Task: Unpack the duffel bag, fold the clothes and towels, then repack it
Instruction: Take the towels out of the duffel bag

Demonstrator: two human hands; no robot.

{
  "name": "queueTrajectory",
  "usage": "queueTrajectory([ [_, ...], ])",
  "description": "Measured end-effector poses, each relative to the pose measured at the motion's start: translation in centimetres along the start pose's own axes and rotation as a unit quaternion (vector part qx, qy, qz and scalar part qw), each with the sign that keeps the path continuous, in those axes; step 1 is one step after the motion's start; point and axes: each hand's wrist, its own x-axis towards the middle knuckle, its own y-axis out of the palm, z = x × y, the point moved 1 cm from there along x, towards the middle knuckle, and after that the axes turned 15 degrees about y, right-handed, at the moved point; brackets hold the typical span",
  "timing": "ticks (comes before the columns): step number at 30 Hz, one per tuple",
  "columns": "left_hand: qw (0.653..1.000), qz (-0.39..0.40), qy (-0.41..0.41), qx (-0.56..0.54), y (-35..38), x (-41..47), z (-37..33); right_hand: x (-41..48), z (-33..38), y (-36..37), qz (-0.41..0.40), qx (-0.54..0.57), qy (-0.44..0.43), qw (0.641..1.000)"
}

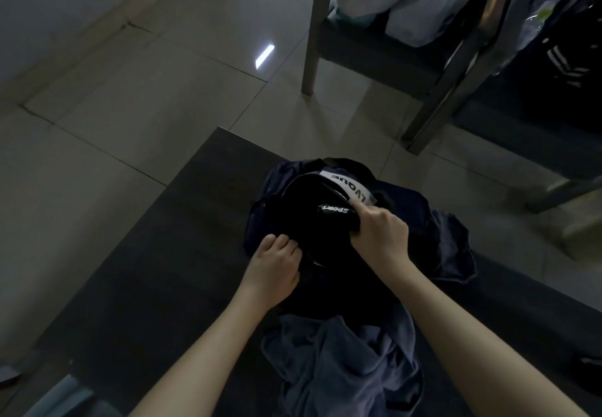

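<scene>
While it sits near the far edge of the dark desk (146, 270), the black duffel bag (293, 214) lies with its long axis running away from the person, white-labelled end pointing to the far side. A crumpled blue cloth (342, 358) touches its near end; another garment (449, 247) lies against its right. The left hand (272, 270) pinches the bag's near-left rim, fingers curled. The right hand (381, 237) grips a lettered black strap (335, 210).

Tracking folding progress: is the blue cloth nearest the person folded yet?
No, the blue cloth lies rumpled on the table in front of the black bag.
</scene>
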Motion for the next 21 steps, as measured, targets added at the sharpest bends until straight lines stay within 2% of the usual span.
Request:
queueTrajectory([
  [1, 0.999, 0.041, -0.002, 0.0, 0.2, 0.6, -0.3, 0.0, 0.0, 0.0, 0.004, 0.0, -0.001, 1.0],
  [4, 0.995, 0.097, -0.01, 0.026, 0.3, 2.1, -1.0, 0.1, -0.2, 0.0, 0.009, 0.002, -0.002, 1.0],
  [5, 0.996, 0.081, -0.001, 0.035, -0.2, 2.4, -1.2, 0.1, -0.2, 0.0, 0.006, 0.005, -0.002, 1.0],
  [8, 0.998, -0.037, 0.057, 0.002, -0.9, 2.0, -1.3, 0.2, -0.5, 0.0, -0.015, 0.015, 0.002, 1.0],
  [11, 0.992, -0.114, 0.048, -0.033, -1.4, -0.8, -1.5, 0.7, -0.8, -0.3, -0.032, 0.014, 0.003, 0.999],
  [13, 0.988, -0.132, 0.035, -0.075, -1.0, -2.9, -1.4, 1.1, -0.7, -0.4, -0.035, 0.01, 0.009, 0.999],
  [16, 0.993, -0.074, 0.012, -0.086, -0.3, -4.3, -0.7, 0.9, -0.3, -0.1, -0.026, -0.01, 0.0, 1.0],
  [19, 0.999, -0.017, 0.009, -0.042, -0.3, -3.1, -0.3, 0.1, 0.1, 0.3, -0.016, -0.026, -0.008, 0.999],
  [21, 1.0, -0.015, -0.002, -0.019, -1.3, -1.6, -0.5, -0.1, 0.2, 0.3, -0.015, -0.022, -0.007, 1.0],
])
